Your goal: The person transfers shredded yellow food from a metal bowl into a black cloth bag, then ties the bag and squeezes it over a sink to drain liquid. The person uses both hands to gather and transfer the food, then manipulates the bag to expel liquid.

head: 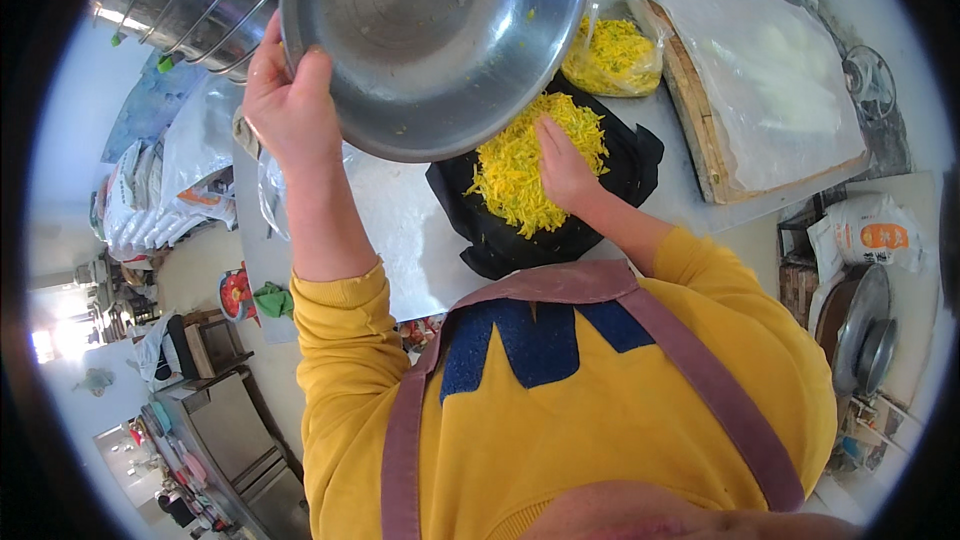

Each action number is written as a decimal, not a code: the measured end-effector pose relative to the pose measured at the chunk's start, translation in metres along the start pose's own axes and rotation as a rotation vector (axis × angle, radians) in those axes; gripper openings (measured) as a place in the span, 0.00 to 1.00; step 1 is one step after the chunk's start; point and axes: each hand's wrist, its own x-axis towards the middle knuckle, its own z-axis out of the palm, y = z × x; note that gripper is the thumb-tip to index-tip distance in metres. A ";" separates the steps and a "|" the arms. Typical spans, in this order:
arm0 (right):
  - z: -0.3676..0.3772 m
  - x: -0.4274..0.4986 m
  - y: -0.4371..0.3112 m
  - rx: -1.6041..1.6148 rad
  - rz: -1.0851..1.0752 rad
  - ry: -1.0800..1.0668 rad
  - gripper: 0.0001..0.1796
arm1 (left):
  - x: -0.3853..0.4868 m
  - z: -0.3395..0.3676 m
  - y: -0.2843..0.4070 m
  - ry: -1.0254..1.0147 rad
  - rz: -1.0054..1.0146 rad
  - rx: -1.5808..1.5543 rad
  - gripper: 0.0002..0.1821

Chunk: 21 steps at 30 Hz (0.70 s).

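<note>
My left hand [296, 105] grips the rim of a large metal basin [427, 22], thumb on the inside wall. The basin is tilted with its inside towards me, and only a few yellow shreds cling to it. Below its lower edge lies a heap of shredded yellow-green vegetable [517, 172] on a black cloth [634, 172]. Against the right side of the heap rests my right hand [562, 169], fingers together and stretched out. A clear plastic bag of similar yellow shreds [615, 56] sits just beyond the cloth.
The cloth lies on a metal table [390, 210]. At the right, a wooden board [690, 105] is covered with a translucent plastic sheet [780, 82]. A metal rack [202, 4] stands at the upper left. Green cloth [273, 300] hangs at the table's left edge.
</note>
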 end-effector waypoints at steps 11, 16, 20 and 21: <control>-0.038 0.014 -0.050 -0.571 -0.039 -0.217 0.20 | 0.002 -0.010 -0.003 -0.023 -0.063 0.021 0.02; -0.082 0.152 -0.042 -1.016 -0.580 0.232 0.14 | -0.010 -0.006 0.005 -0.192 0.049 0.038 0.14; -0.093 0.218 -0.008 -1.239 -0.380 0.276 0.07 | -0.025 0.005 0.014 -0.225 0.204 0.127 0.16; -0.087 0.216 -0.001 -1.267 -0.424 0.339 0.06 | -0.028 0.007 0.015 -0.218 0.203 0.120 0.16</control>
